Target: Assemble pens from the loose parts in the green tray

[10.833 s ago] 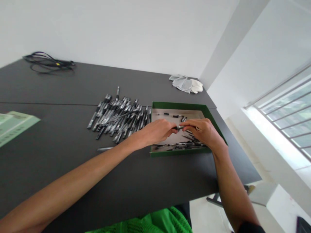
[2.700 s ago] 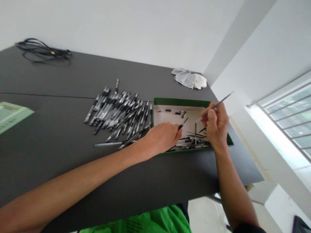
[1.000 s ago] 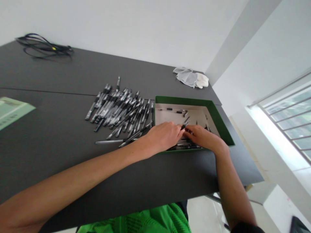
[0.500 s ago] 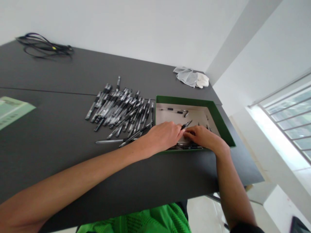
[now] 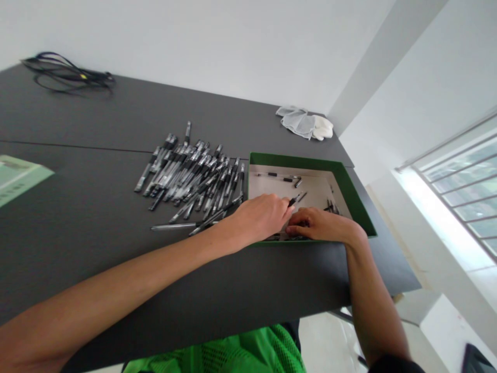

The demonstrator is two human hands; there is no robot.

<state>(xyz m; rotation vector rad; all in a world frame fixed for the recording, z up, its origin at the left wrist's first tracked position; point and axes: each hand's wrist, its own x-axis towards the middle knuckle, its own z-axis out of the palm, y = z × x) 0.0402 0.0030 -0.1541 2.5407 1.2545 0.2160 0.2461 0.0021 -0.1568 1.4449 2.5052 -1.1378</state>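
My left hand (image 5: 266, 216) reaches over the left wall of a shallow green box (image 5: 359, 215). It is closed on pens (image 5: 298, 198) whose dark ends stick out past the fingers, pointing up and right. Close beside it, low in the box by the front wall, is my right hand (image 5: 319, 225), its fingers curled; what they hold, if anything, is hidden. More pens lie under and around that hand, mostly covered. A few loose pen parts (image 5: 288, 180) lie on the pale box floor, and dark pieces (image 5: 332, 206) rest near the right wall.
Left of the box a large heap of clear pens with black grips (image 5: 194, 173) spreads over the dark table (image 5: 97, 223). A coiled black cable (image 5: 73, 76) lies at the back left, a green booklet (image 5: 21, 178) at the left edge, and white gloves (image 5: 306, 124) at the back right.
My right hand has shifted slightly left and down toward the box's front wall, uncovering dark pieces on the right. My left hand, with the pens, has hardly moved.
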